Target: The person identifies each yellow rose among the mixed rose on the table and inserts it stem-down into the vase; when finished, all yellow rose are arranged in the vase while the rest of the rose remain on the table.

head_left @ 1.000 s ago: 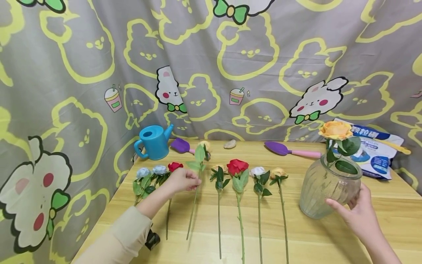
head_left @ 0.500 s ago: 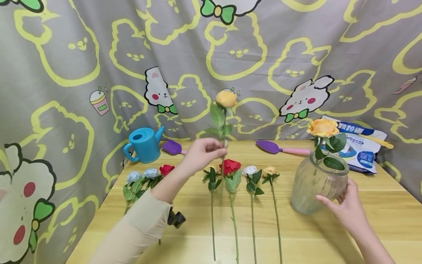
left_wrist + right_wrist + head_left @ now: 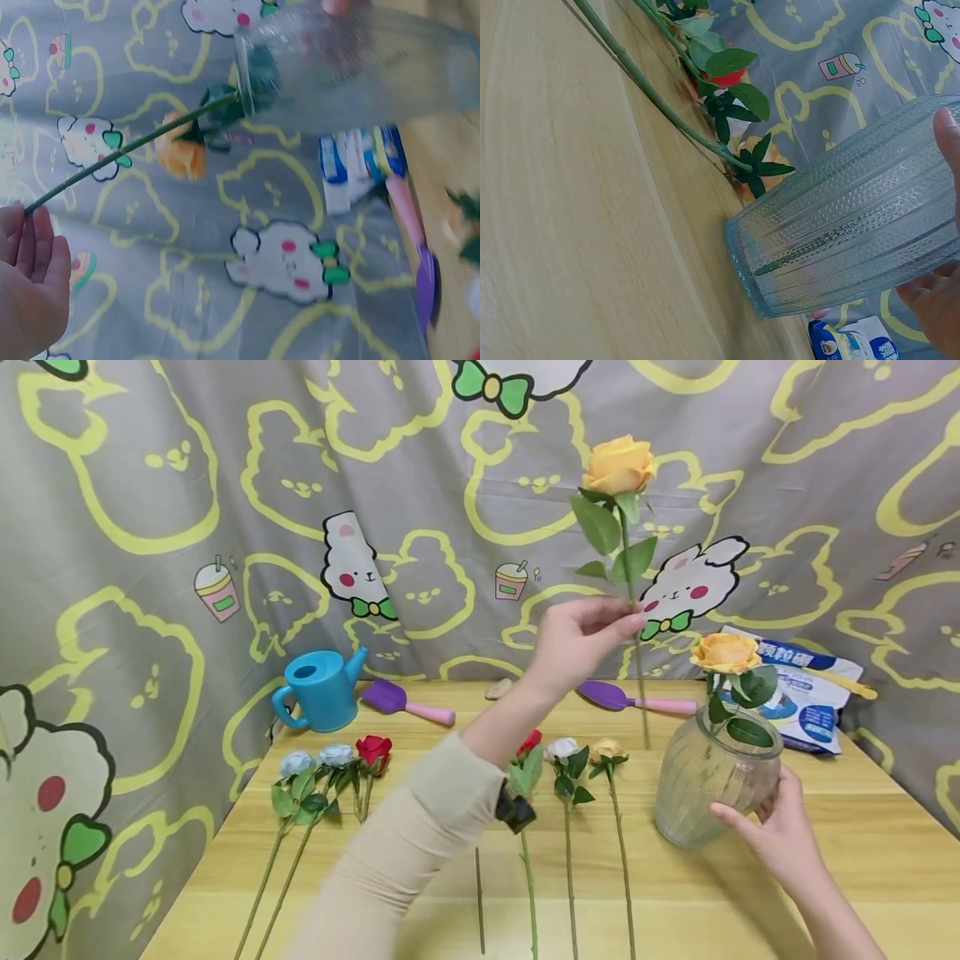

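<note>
Thumb and fingers of my left hand (image 3: 588, 639) pinch the stem of a yellow rose (image 3: 618, 467), raised upright above the table. Its stem's lower end hangs in the air, left of the glass vase (image 3: 708, 785). My right hand (image 3: 783, 839) grips the vase at its right side, thumb across the front. Another yellow rose (image 3: 726, 653) stands in the vase, its bloom above the rim. In the right wrist view, a dark stem shows through the ribbed glass (image 3: 855, 217). The left wrist view shows the held stem (image 3: 127, 150) running from the fingers across the view toward the vase's rim.
Two light blue roses (image 3: 336, 755), red roses (image 3: 372, 750), a white rose (image 3: 561, 748) and a small yellow rose (image 3: 607, 748) lie on the table. Behind are a blue watering can (image 3: 322, 693), purple trowels (image 3: 386, 696), a stone (image 3: 498, 690) and a blue-white bag (image 3: 806, 702).
My left hand has lifted the yellow rose off the table and carried it up and right toward the vase. My right hand keeps its grip on the vase.
</note>
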Demonstrator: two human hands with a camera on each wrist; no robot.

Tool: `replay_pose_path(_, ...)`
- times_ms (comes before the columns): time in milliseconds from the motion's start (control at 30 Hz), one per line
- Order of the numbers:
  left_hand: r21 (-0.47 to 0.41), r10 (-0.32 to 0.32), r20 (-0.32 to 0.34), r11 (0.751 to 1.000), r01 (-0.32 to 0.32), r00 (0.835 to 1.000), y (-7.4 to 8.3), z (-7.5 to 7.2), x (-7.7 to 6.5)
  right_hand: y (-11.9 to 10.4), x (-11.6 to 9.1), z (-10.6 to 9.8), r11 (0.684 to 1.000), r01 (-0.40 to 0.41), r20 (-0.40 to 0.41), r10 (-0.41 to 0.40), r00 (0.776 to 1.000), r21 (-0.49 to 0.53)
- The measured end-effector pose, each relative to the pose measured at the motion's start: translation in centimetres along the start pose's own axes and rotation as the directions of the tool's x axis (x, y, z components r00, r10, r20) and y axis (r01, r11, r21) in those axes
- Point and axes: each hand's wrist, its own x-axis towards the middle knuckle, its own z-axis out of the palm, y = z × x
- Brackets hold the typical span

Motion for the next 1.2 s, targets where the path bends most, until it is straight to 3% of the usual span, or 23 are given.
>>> replay_pose_path(200, -0.054, 0.033, -0.078, 0.998, -0.037, 0.996, -0.4, 3.6, 1.3, 0.2, 0.0, 0.1, 0.999, 0.005, -0.011, -0.005, 1.0, 0.045)
replay_pose_path(400, 0.049, 0.05, -0.072, 0.998, -0.047, 0.996, -1.6, 6.0, 1.4, 0.1, 0.1, -0.1, 0.997, 0.019, -0.016, -0.017, 1.0, 0.081)
replay_pose_path(567, 0.116, 0.005, 0.007, 0.993, -0.006, 1.0, -3.6, 7.0, 0.5, 0.1, 0.0, 0.1, 0.999, 0.01, -0.019, -0.009, 1.0, 0.053)
replay_pose_path(667, 0.144, -0.079, 0.034, 0.987, 0.073, 0.996, -4.6, 7.5, -0.2, 0.1, -0.1, 0.2, 0.999, 0.006, -0.024, -0.005, 1.0, 0.034)
replay_pose_path(800, 0.114, -0.172, 0.069, 0.98, 0.164, 0.983, -5.4, 8.3, -0.9, 0.1, -0.2, 0.1, 0.999, 0.008, -0.028, -0.007, 1.0, 0.034)
replay_pose_path(1000, 0.261, -0.18, 0.082, 0.953, 0.154, 0.98, -6.6, 9.1, -1.7, 0.4, -0.2, 0.2, 0.999, 0.0, -0.03, 0.001, 1.0, 0.033)
replay_pose_path(1200, 0.274, -0.179, 0.068, 0.949, 0.154, 0.982, -6.9, 9.4, -1.8, 0.3, -0.3, 0.1, 1.0, 0.0, -0.033, 0.0, 0.999, 0.011)
